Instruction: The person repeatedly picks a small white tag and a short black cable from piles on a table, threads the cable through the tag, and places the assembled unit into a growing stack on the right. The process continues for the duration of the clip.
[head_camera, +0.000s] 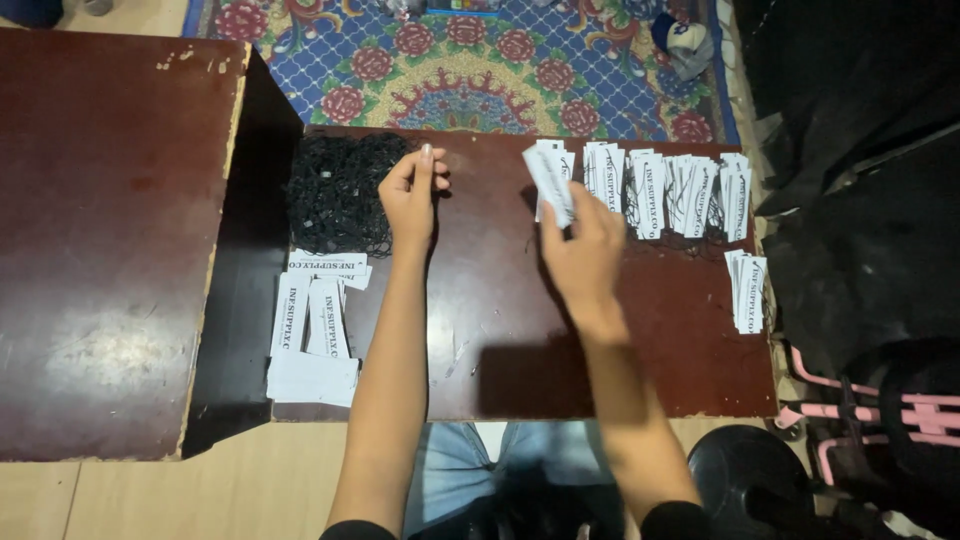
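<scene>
My left hand (412, 196) reaches over the dark brown low table (500, 340), fingers pinched together at the right edge of a heap of black strings (338, 192); I cannot tell whether a string is between them. My right hand (580, 245) holds a white paper tag with black print (550, 180) upright, just left of a row of strung white tags (665, 190) lined along the table's far edge. More loose white tags (315, 330) lie in a pile at the table's near left.
A small stack of tags (747, 290) sits at the right edge. A larger brown table (105, 240) stands to the left. A patterned rug (470, 60) lies beyond. Black bags (860, 150), a pink-framed object (880, 415) and a round black object (745, 480) crowd the right.
</scene>
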